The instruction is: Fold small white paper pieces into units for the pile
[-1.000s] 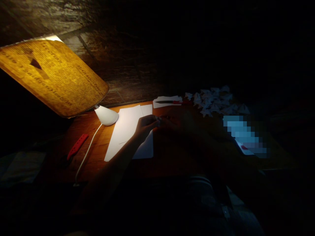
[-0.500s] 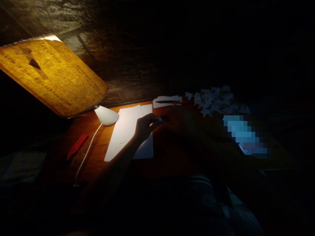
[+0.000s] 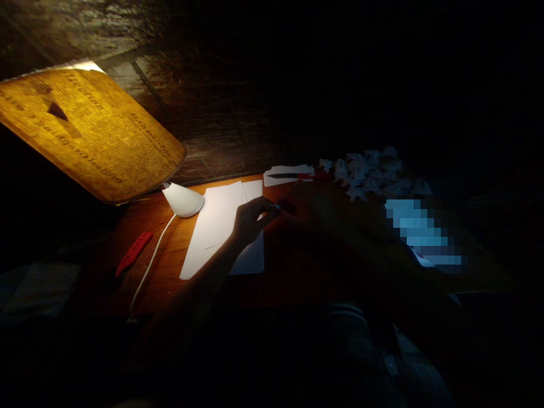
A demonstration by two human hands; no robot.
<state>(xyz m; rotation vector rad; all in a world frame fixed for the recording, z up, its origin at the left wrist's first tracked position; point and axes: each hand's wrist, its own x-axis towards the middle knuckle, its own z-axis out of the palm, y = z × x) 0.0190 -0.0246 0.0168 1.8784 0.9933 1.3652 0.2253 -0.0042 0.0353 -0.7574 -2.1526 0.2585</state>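
Note:
My left hand (image 3: 250, 218) is over the right side of a stack of white paper sheets (image 3: 221, 221), its thumb and fingertips pinched together. Between them shows a small, pale folded piece of paper (image 3: 276, 207), mostly covered by the fingers. Deep shadow covers my right hand (image 3: 304, 207), which meets the same spot from the right. Its fingers are too dark to make out, so whether it grips the paper is unclear.
A lamp with a printed shade (image 3: 93, 130) and white base (image 3: 185, 201) lights the left. A red-handled knife (image 3: 293, 176) lies on cut paper (image 3: 276, 170). Many folded paper pieces (image 3: 369, 170), a lit blurred phone (image 3: 420, 232), a red cutter (image 3: 134, 253) and a white cord (image 3: 153, 266) surround the hands.
Less of the small folded paper shows between the fingertips now. Both hands stay in nearly the same place; the other objects have not moved.

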